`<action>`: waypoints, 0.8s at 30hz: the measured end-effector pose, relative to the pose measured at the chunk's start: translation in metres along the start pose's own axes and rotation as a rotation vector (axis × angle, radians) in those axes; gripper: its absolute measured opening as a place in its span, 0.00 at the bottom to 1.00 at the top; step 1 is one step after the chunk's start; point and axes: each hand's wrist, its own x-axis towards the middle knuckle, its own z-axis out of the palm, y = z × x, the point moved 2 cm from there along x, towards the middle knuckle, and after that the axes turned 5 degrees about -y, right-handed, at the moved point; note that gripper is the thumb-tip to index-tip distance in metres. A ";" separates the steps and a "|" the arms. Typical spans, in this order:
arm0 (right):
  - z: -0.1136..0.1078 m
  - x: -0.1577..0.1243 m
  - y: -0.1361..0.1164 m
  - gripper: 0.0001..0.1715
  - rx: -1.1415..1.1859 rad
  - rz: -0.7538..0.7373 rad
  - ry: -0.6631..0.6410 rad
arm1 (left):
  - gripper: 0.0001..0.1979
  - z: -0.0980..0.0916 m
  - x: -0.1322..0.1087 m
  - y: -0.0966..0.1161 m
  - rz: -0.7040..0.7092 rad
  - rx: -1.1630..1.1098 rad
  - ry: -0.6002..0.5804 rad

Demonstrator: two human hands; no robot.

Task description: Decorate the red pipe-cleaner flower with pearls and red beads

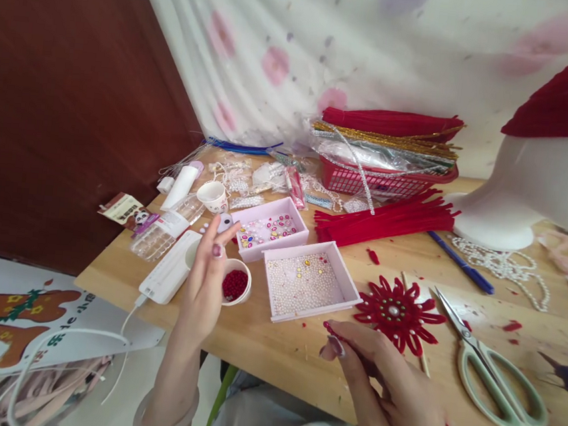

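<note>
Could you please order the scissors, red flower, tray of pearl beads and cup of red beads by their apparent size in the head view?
1. Scissors, clearly longest
2. Red flower and tray of pearl beads, too alike to rank
3. Cup of red beads, smallest

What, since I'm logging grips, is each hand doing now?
Left hand: open, nothing visibly held.
Right hand: closed in a pinch; whether holding anything cannot be told.

Flower [394, 311] between near tray [315, 309] and scissors [469, 339], beads [234, 286] in cup [237, 265] left of tray, basket [345, 177] behind flower
</note>
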 end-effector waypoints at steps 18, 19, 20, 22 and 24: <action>-0.002 0.000 0.000 0.16 -0.006 -0.024 -0.026 | 0.08 0.046 -0.040 0.033 0.157 -0.043 -0.165; -0.004 0.000 0.000 0.16 0.000 -0.025 -0.027 | 0.08 0.054 -0.043 0.034 0.107 -0.084 -0.242; -0.005 0.000 0.000 0.16 0.007 -0.024 -0.027 | 0.07 0.062 -0.045 0.033 0.048 -0.151 -0.314; -0.007 -0.001 -0.002 0.16 0.019 -0.016 -0.021 | 0.04 0.075 -0.047 0.030 -0.092 -0.307 -0.408; -0.009 -0.003 -0.002 0.15 0.036 0.006 -0.017 | 0.03 0.085 -0.047 0.026 -0.202 -0.452 -0.459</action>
